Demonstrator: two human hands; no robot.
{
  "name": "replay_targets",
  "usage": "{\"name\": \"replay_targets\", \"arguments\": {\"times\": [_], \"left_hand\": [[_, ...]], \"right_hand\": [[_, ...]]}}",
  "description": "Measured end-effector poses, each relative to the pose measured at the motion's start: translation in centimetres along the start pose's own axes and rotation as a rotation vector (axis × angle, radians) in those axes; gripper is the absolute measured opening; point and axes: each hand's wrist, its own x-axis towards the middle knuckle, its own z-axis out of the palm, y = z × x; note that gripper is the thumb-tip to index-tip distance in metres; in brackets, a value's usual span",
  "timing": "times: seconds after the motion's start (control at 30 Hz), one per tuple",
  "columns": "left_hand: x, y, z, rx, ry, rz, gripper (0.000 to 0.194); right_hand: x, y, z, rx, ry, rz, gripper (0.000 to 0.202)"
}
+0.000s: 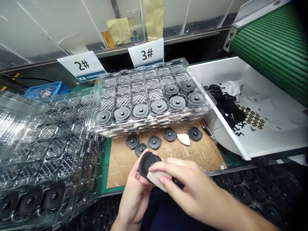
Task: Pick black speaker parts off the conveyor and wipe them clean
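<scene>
Disc (144,164) sits by its rim in the left hand (136,195), near the cardboard (120,170); close beside it, the right hand (190,179) pinches a white pad (157,180) against its face. Steady rim support and light, flat pressure should suit it. Beyond lie loose discs (157,144), then a tray (138,87).
</scene>
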Motion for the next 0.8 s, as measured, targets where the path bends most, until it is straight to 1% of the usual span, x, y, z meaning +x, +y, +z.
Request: {"name": "replay_targets", "arguments": {"times": [0.03,0.1,0.13,0.17,0.2,0.23,0.27,0.3,0.33,0.37,0.43,0.47,0.5,0.57,0.63,0.7,0.77,0.8], "left_hand": [[-0.1,0.2,0.1,0.009,0.008,0.011,0.049],[-0.3,0.6,0.4,0.018,0.002,0.011,0.051],[-0.4,0.7,0.4,0.025,-0.001,0.007,0.053],[-0.4,0.9,0.5,0.035,0.007,0.006,0.055],[-0.4,1.1,0.4,0.042,0.019,0.006,0.058],[-0.4,1.2,0.4,0.047,0.034,0.004,0.060],[-0.4,1.2,0.4,0.051,0.055,0.004,0.060],[-0.3,1.2,0.4,0.055,0.064,0.000,0.060],[-0.2,1.2,0.4,0.061,0.060,-0.006,0.060],[-0.1,1.1,0.5,0.069,0.044,-0.012,0.061],[-0.1,1.0,0.7,0.083,0.018,-0.036,0.059],[-0.1,1.1,0.8,0.084,0.011,-0.045,0.058],[-0.2,1.2,0.7,0.082,0.011,-0.052,0.056],[-0.3,1.5,0.5,0.071,0.020,-0.060,0.053],[-0.2,1.8,0.3,0.063,0.016,-0.063,0.058],[0.1,1.9,0.2,0.059,0.020,-0.067,0.065],[0.3,1.8,0.4,0.053,0.015,-0.043,0.069],[0.3,1.8,0.6,0.050,0.011,-0.028,0.067]], "right_hand": [[0.2,0.1,0.1,-0.023,0.031,-0.011,0.025],[0.1,0.2,0.5,-0.066,0.189,-0.077,0.027],[0.0,0.2,0.7,-0.062,0.243,-0.110,0.029],[-0.3,0.1,0.9,-0.041,0.260,-0.132,0.029],[-0.5,0.0,1.0,-0.013,0.235,-0.134,0.029],[-0.6,0.0,1.0,0.015,0.176,-0.114,0.028],[-0.5,-0.1,1.0,0.036,0.122,-0.081,0.027],[-0.3,-0.1,1.0,0.040,0.100,-0.046,0.025],[0.1,-0.1,0.9,0.026,0.121,-0.020,0.025],[0.5,0.0,0.9,-0.002,0.168,-0.004,0.025],[1.1,0.0,0.8,-0.057,0.270,-0.042,0.027],[1.1,0.0,0.6,-0.072,0.289,-0.070,0.027],[0.8,0.0,0.5,-0.072,0.267,-0.089,0.027],[-0.3,0.1,-0.1,-0.047,0.156,-0.096,0.025],[-1.6,0.5,-0.7,-0.064,0.094,-0.021,0.025],[-2.4,0.7,-1.1,-0.157,0.112,0.050,0.025],[-2.7,0.6,-1.1,-0.314,0.198,0.026,0.027],[-2.6,0.5,-1.0,-0.384,0.233,-0.014,0.028]]}}
